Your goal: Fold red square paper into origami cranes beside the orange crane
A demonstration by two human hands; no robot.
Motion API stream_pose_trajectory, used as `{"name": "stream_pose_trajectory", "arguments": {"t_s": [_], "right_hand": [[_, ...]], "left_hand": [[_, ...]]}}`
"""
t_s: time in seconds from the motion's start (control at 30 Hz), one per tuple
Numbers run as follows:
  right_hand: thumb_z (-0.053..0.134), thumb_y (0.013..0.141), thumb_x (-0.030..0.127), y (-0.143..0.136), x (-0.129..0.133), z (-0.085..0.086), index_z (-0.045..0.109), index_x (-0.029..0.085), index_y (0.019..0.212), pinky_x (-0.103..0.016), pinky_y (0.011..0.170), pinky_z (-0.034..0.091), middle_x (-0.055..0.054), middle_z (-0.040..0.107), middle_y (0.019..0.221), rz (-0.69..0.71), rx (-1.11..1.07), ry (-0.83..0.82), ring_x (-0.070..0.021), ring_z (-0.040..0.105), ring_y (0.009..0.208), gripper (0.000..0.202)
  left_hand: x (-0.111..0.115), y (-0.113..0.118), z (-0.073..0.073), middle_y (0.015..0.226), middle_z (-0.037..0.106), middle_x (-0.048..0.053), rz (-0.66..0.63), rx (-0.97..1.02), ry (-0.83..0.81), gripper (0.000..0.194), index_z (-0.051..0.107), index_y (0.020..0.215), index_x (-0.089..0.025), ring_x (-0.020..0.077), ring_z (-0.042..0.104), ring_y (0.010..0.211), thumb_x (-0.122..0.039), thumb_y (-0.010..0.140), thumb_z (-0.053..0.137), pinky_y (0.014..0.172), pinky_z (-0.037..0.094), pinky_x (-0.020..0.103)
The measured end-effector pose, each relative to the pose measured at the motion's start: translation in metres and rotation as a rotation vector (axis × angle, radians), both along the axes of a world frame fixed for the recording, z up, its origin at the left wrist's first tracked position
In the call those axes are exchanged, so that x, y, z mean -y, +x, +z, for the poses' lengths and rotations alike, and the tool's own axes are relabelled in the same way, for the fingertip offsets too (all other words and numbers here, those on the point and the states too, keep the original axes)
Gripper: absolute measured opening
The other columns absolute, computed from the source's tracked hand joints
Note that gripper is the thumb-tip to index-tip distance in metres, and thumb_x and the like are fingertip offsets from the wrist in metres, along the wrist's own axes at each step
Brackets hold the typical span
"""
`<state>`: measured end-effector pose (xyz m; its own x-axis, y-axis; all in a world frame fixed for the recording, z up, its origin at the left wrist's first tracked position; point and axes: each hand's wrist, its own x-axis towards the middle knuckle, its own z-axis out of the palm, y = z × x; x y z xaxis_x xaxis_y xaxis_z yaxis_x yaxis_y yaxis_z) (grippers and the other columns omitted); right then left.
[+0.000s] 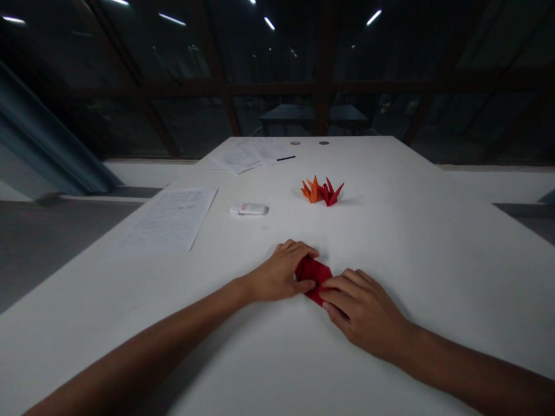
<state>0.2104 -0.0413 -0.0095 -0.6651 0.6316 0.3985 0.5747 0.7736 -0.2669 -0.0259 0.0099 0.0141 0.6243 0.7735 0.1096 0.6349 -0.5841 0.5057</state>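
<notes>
A folded piece of red paper lies on the white table between my hands. My left hand grips its left end, with the thumb on top and the fingers curled over the far edge. On the right end rest the fingers of my right hand, pressed together against the paper. The undersides of the fingers are hidden. Beyond the hands stand an orange folded paper crane and a red one, side by side and touching.
A white bottle or tube lies left of the cranes. Printed sheets are at the left edge, with more papers and a black pen-like stick farther back. Two round discs sit near the far edge, before dark windows.
</notes>
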Motion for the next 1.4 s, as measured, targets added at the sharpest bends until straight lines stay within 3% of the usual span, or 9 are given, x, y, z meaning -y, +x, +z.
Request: {"name": "stream_pose_trajectory", "arguments": {"t_s": [0.13, 0.3, 0.47, 0.73, 0.9, 1.07, 1.23, 1.3, 1.4], "right_hand": [[0.06, 0.098, 0.021, -0.003, 0.004, 0.005, 0.073, 0.024, 0.1, -0.044, 0.093, 0.044, -0.003, 0.075, 0.101, -0.064, -0.032, -0.056, -0.0249, 0.059, 0.102, 0.014], [0.064, 0.094, 0.024, -0.006, 0.014, 0.007, 0.069, 0.02, 0.122, -0.05, 0.108, 0.038, -0.007, 0.072, 0.115, -0.078, -0.006, -0.082, -0.0293, 0.054, 0.122, 0.028], [0.063, 0.095, 0.031, -0.007, 0.017, 0.007, 0.065, 0.02, 0.129, -0.053, 0.105, 0.042, -0.01, 0.069, 0.123, -0.043, 0.037, -0.112, -0.0302, 0.057, 0.114, 0.036], [0.062, 0.096, 0.035, -0.006, 0.018, 0.008, 0.066, 0.021, 0.128, -0.051, 0.101, 0.045, -0.01, 0.069, 0.124, -0.012, 0.061, -0.101, -0.0299, 0.059, 0.112, 0.035], [0.062, 0.096, 0.033, -0.005, 0.018, 0.007, 0.067, 0.02, 0.127, -0.051, 0.101, 0.046, -0.009, 0.069, 0.122, -0.008, 0.061, -0.081, -0.0291, 0.06, 0.11, 0.034], [0.063, 0.095, 0.031, -0.006, 0.017, 0.007, 0.067, 0.02, 0.126, -0.051, 0.1, 0.047, -0.01, 0.07, 0.123, -0.002, 0.06, -0.07, -0.0293, 0.061, 0.11, 0.034], [0.062, 0.094, 0.029, -0.005, 0.018, 0.005, 0.068, 0.02, 0.122, -0.054, 0.105, 0.045, -0.011, 0.071, 0.12, 0.006, 0.034, -0.01, -0.03, 0.063, 0.111, 0.03], [0.061, 0.094, 0.027, -0.003, 0.018, 0.004, 0.068, 0.02, 0.119, -0.056, 0.109, 0.042, -0.011, 0.073, 0.117, 0.023, 0.002, 0.009, -0.0291, 0.065, 0.111, 0.026], [0.061, 0.094, 0.025, -0.002, 0.018, 0.004, 0.068, 0.019, 0.114, -0.053, 0.109, 0.042, -0.011, 0.072, 0.117, 0.016, -0.049, 0.016, -0.0279, 0.065, 0.11, 0.022]], "left_hand": [[0.005, 0.004, -0.004, 0.124, 0.06, 0.01, 0.025, -0.007, 0.086, 0.048, 0.057, 0.126, -0.022, 0.0287, 0.051, 0.118, -0.043, 0.087, 0.074, 0.105, 0.044, 0.047], [0.011, 0.008, -0.008, 0.132, 0.054, 0.013, 0.116, 0.001, 0.223, 0.041, 0.06, 0.121, -0.02, 0.0309, 0.045, 0.125, -0.047, 0.092, 0.067, 0.109, 0.042, 0.048], [0.007, 0.004, -0.009, 0.13, 0.059, 0.011, 0.081, -0.013, 0.151, 0.037, 0.062, 0.117, -0.023, 0.0311, 0.048, 0.122, -0.049, 0.092, 0.066, 0.104, 0.04, 0.05], [0.005, 0.005, -0.001, 0.12, 0.065, 0.007, 0.078, 0.034, 0.059, 0.045, 0.06, 0.123, -0.025, 0.0289, 0.053, 0.113, -0.037, 0.083, 0.078, 0.1, 0.035, 0.047], [0.003, 0.007, -0.002, 0.107, 0.064, 0.003, -0.008, 0.18, -0.015, 0.042, 0.059, 0.121, -0.025, 0.0205, 0.06, 0.102, -0.022, 0.083, 0.077, 0.099, 0.04, 0.041], [0.003, 0.009, -0.005, 0.092, 0.065, -0.001, -0.045, 0.288, -0.175, 0.045, 0.053, 0.126, -0.023, 0.0131, 0.061, 0.077, -0.017, 0.085, 0.069, 0.078, 0.05, 0.03], [0.003, 0.005, 0.006, 0.102, 0.072, 0.005, -0.24, 0.26, -0.146, 0.034, 0.063, 0.114, -0.02, 0.0189, 0.068, 0.093, -0.018, 0.081, 0.073, 0.096, 0.05, 0.038], [0.002, 0.003, 0.009, 0.103, 0.074, 0.007, -0.285, 0.271, -0.19, 0.028, 0.064, 0.113, -0.019, 0.0195, 0.069, 0.094, -0.022, 0.086, 0.07, 0.092, 0.052, 0.036], [-0.001, 0.002, 0.008, 0.101, 0.074, 0.007, -0.289, 0.282, -0.231, 0.023, 0.065, 0.111, -0.019, 0.017, 0.07, 0.09, -0.014, 0.089, 0.063, 0.086, 0.053, 0.032]]}}
